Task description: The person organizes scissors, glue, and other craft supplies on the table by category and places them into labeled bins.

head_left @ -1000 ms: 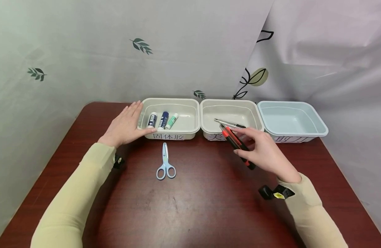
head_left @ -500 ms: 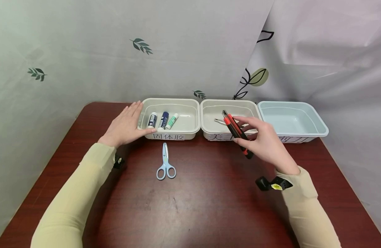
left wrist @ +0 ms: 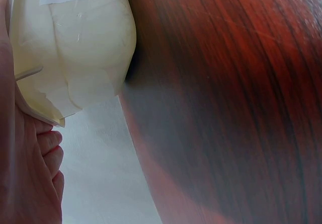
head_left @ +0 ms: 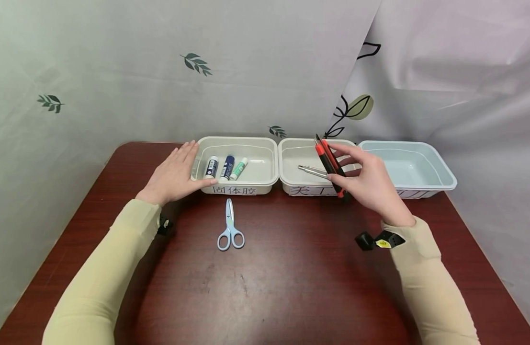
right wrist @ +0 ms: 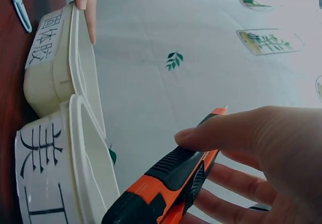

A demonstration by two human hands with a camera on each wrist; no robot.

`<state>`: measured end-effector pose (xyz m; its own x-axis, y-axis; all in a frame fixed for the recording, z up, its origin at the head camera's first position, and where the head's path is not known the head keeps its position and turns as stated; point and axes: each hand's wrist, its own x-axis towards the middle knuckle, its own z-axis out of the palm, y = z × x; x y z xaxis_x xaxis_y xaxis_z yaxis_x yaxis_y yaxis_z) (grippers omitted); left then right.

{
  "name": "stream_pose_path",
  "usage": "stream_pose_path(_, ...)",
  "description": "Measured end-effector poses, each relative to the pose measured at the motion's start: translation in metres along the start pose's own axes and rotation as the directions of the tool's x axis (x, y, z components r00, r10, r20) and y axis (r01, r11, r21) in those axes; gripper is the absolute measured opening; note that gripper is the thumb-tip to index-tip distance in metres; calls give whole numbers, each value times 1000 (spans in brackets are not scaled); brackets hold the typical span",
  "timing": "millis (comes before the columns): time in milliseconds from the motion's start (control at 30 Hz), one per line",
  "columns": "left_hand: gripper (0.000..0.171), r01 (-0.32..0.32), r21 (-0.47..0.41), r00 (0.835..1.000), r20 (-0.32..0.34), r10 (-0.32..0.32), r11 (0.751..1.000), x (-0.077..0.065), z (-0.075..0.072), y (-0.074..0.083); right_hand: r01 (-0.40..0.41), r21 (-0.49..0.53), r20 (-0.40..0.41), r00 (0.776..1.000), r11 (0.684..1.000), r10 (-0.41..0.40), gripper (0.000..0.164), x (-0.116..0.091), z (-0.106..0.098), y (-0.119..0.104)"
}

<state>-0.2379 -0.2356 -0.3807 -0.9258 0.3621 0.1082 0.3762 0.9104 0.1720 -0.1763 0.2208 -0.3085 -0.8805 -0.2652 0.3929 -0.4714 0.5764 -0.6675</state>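
Note:
My right hand (head_left: 368, 184) holds a black and red utility knife (head_left: 329, 165) between thumb and fingers, tilted above the middle bin (head_left: 290, 183). In the right wrist view the thumb lies on the utility knife (right wrist: 173, 171). A slim silver cutter (head_left: 311, 170) lies inside the middle bin, partly hidden by that hand. My left hand (head_left: 172, 177) rests on the left end of the left bin (head_left: 265, 181), fingers straight and thumb along the front rim. Several glue sticks (head_left: 227, 167) lie in that bin.
Light blue scissors (head_left: 230, 225) lie on the dark red table (head_left: 265, 287) before the left bin. A pale blue bin (head_left: 420, 165) stands at the right end of the row. Paper labels with characters mark the bin fronts. A patterned curtain (head_left: 247, 72) hangs behind.
My right hand has carried the utility knife away from me and upward, from the middle bin's front edge to over the bin. My left hand has stayed in place.

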Motion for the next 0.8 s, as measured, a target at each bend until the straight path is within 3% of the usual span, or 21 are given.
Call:
stream_pose_path(333,118,-4,-1,1000,-7,4,1000,-1,-1,0,-4,10,-89,996,1000,5,65,22,-11,-2)
stream_pose_path(800,118,-2,-6,1000,-1,2,1000,-1,0,-1,-43,-56,-60,997,998,39,58,55,-16,12)
